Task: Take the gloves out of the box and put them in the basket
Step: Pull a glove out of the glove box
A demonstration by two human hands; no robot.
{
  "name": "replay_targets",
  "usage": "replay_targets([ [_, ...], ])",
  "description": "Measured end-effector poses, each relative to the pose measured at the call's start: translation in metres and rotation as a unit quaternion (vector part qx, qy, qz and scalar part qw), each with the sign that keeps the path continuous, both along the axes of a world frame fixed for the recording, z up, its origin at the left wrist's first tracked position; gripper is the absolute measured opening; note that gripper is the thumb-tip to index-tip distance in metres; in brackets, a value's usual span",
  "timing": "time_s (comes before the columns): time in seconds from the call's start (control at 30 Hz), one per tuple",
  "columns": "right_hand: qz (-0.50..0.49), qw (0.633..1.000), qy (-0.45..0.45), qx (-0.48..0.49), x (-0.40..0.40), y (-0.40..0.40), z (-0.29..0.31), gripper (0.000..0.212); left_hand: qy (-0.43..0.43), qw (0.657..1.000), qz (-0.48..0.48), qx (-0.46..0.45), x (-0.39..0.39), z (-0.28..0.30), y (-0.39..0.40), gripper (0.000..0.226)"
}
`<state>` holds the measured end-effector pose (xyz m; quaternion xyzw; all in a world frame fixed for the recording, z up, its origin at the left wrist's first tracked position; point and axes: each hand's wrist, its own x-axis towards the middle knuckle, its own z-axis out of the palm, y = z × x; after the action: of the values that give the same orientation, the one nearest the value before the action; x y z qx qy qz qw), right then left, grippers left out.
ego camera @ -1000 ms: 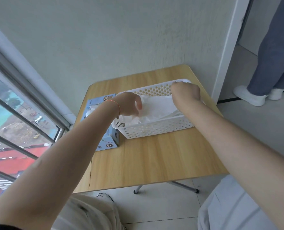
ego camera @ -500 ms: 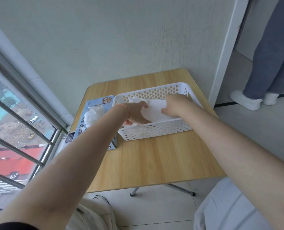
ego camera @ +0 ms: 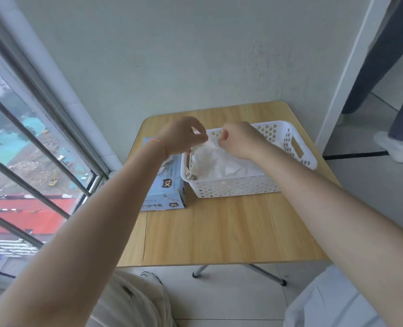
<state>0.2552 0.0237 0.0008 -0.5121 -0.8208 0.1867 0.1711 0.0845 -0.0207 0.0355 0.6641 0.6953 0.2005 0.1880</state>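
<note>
Head view: left hand and right hand pinching thin translucent plastic gloves with curled fingers, raised over white perforated plastic basket, probably for dropping in; blue cardboard glove box just beside.

Both hands hover over the left end of a white perforated basket on a wooden counter. The left hand and the right hand each have curled fingers in a pinching grip on a thin translucent glove stretched between them. More gloves lie crumpled inside the basket. A blue box marked XL sits just beside the basket's left wall.
</note>
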Motion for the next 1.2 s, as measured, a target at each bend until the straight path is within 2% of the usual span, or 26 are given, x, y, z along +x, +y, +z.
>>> replay_targets([
  [0.03, 0.014, 0.999, 0.035, -0.009, -0.012, -0.002, 0.001, 0.013, -0.003, 0.998, 0.031, 0.045, -0.013, 0.0, -0.003, 0.004],
  [0.1, 0.04, 0.997, 0.071, -0.012, -0.037, -0.008, 0.0, 0.014, 0.003, 0.992, 0.08, 0.096, -0.039, -0.003, -0.009, 0.013],
  [0.23, 0.072, 0.991, 0.11, -0.025, -0.079, -0.021, -0.002, 0.011, 0.007, 0.986, 0.138, 0.097, -0.082, -0.013, -0.027, 0.01],
  [0.4, 0.109, 0.987, 0.114, -0.037, -0.103, -0.03, -0.001, 0.018, -0.036, 0.994, 0.098, 0.02, -0.101, -0.022, -0.046, 0.038],
  [0.53, 0.119, 0.991, 0.052, -0.039, -0.111, -0.031, -0.005, 0.025, -0.042, 0.994, 0.097, 0.028, -0.107, -0.04, -0.048, 0.027],
  [0.6, 0.111, 0.993, 0.044, -0.02, -0.114, -0.031, -0.009, 0.019, -0.048, 0.991, 0.115, 0.056, -0.109, -0.045, -0.047, 0.015],
  [0.7, 0.083, 0.993, 0.077, 0.01, -0.116, -0.03, -0.012, 0.007, -0.059, 0.985, 0.125, 0.1, -0.113, -0.049, -0.048, 0.007],
  [0.87, 0.071, 0.987, 0.143, 0.025, -0.118, -0.03, -0.007, 0.01, -0.08, 0.977, 0.127, 0.153, -0.114, -0.046, -0.05, 0.001],
  [1.03, 0.075, 0.97, 0.227, 0.047, -0.121, -0.032, 0.004, 0.012, -0.1, 0.979, 0.108, 0.137, -0.111, -0.041, -0.05, 0.013],
  [1.2, 0.079, 0.961, 0.263, 0.042, -0.127, -0.033, 0.015, 0.016, -0.088, 0.987, 0.098, 0.097, -0.111, -0.043, -0.051, 0.013],
])
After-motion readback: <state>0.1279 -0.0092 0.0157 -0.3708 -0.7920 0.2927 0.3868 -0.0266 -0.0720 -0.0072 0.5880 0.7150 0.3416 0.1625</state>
